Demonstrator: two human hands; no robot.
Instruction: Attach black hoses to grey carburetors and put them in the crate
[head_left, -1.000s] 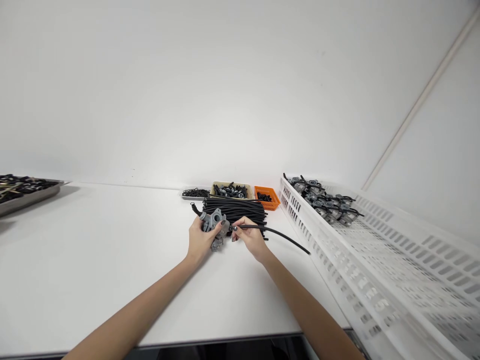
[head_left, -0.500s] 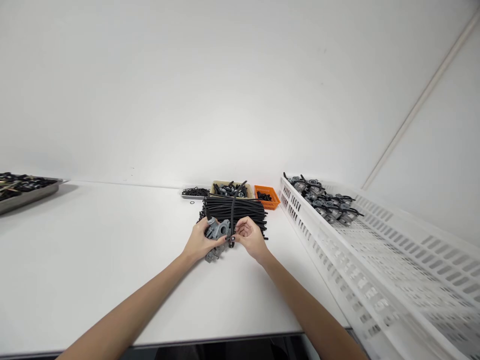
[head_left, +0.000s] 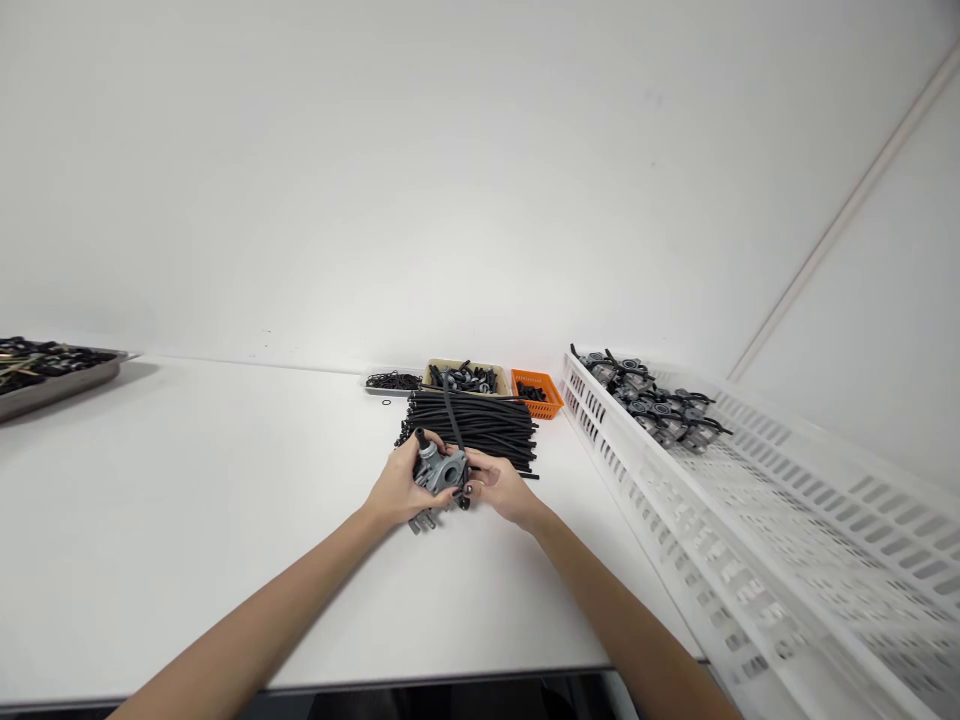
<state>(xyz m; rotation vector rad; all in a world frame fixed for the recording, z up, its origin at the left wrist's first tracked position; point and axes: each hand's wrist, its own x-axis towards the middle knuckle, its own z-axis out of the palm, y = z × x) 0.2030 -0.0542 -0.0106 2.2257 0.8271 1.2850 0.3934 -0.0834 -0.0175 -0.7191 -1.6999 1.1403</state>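
Note:
A grey metal carburetor [head_left: 442, 472] with a round bore and a black cap on top is tilted in my left hand [head_left: 394, 487], whose fingers are closed around its left side. My right hand [head_left: 504, 489] pinches at the lower end of a black rubber hose [head_left: 454, 418], against the carburetor's right side. The hose's free end points up and leans left. Whether its lower end sits on a fitting is hidden by my fingers. Just behind my hands lies a stack of black hoses [head_left: 487, 428].
Behind the stack stand a white tray of black rings [head_left: 369, 388], a cream tray of small parts [head_left: 501, 376] and an orange basket [head_left: 553, 402]. A long white crate [head_left: 637, 470] with several carburetors [head_left: 660, 408] runs along the right. A metal tray [head_left: 75, 388] sits far left.
The carburetor has turned so its black cap shows more. The hose's upper end has tipped left, and my right fingers have closed in nearer the carburetor.

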